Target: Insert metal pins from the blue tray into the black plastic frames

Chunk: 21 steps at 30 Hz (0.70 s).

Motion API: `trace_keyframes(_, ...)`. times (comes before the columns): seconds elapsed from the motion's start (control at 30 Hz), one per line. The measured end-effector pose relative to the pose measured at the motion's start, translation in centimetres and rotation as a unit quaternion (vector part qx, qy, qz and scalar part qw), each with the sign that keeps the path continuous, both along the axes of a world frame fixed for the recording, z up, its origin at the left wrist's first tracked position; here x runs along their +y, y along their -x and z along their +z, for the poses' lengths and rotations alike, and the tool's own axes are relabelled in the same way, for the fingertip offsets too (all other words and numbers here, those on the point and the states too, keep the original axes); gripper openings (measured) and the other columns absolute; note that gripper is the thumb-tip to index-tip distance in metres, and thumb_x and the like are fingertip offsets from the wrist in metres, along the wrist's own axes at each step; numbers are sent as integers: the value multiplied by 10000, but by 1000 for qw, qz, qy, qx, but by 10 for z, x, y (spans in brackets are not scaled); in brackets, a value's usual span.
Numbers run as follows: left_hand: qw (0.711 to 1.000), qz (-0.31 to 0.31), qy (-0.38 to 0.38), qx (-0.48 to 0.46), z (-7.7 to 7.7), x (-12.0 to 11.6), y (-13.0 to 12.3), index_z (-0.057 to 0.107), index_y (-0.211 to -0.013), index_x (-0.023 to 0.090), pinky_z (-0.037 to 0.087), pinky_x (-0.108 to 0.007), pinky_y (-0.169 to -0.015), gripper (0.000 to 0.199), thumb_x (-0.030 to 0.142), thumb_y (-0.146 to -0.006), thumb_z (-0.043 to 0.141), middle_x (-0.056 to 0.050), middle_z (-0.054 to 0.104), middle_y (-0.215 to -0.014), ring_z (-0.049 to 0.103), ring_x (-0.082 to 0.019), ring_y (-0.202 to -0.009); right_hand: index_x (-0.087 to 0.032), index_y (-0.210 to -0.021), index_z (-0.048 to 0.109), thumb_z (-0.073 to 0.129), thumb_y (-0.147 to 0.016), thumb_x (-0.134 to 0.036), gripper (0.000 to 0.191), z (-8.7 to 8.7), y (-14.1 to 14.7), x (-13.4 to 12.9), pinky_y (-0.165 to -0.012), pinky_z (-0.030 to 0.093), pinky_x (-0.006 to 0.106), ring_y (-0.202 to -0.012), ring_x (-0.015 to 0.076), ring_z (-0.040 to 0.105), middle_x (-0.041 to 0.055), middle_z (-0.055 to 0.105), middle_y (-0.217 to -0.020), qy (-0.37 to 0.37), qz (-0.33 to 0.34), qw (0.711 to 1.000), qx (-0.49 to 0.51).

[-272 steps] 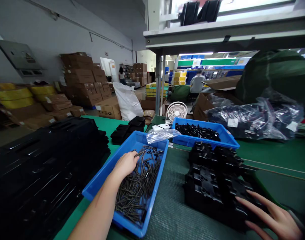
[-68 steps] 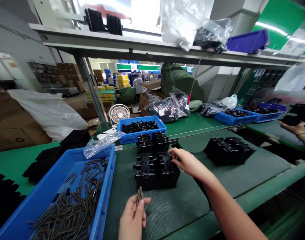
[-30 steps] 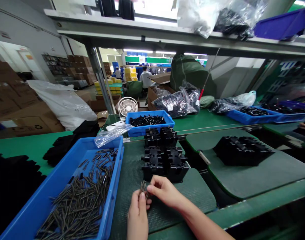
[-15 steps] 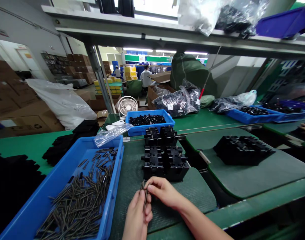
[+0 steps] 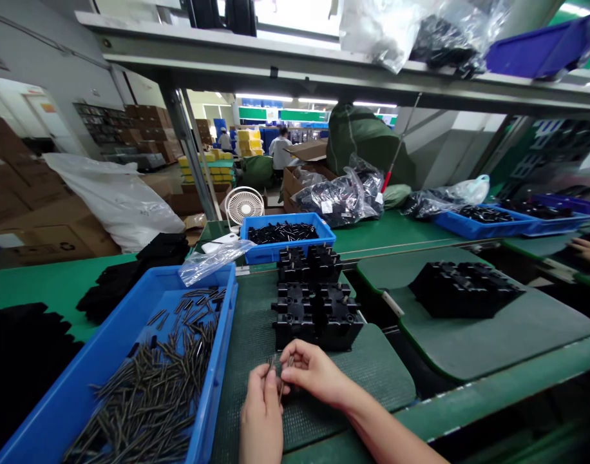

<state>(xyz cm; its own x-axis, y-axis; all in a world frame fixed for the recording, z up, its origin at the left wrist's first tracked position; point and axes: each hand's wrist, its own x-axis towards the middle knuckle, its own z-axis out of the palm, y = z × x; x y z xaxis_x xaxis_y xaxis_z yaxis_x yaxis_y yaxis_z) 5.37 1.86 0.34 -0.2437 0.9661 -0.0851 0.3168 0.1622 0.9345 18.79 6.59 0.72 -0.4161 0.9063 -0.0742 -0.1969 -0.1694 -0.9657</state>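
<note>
While beside one blue bin, two hands, fingers tight on several rods.

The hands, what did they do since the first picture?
The left hand came out of the blue bin and moved right; now it holds thin rods. The right hand left the black blocks and came over beside the left, pinching at the rods too. The bin, blocks and white fan stayed in place.
</note>
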Motion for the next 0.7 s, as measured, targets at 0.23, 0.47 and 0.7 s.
trace_keyframes(0.23,999,-40,11,9,-22,-15,4,551,-1006,203,439,-296,-556,489,629,-837,380,0,586,-605,544,-186,-518,-137,-826,587,693,-766,-244,162,0,0,-5,-579,393,204,-620,97,514,-19,579,-691,-57,-12,992,-108)
trace_keyframes(0.47,1000,-8,5,-14,-48,-34,2,567,-940,202,440,-275,-467,485,648,-806,431,-37,648,-668,560,-176,-491,-134,-829,583,609,-827,-283,151,-6,-9,-18,-555,358,198,-606,92,462,-14,557,-697,-39,22,989,-139)
trace_keyframes(0.7,998,-33,-23,40,-31,-28,12,594,-868,219,535,-306,-644,301,506,-807,527,-64,707,-777,673,-214,-693,-137,-757,546,563,-862,-348,236,-1,-12,-16,-593,345,211,-643,104,436,-16,516,-689,-87,8,977,-195)
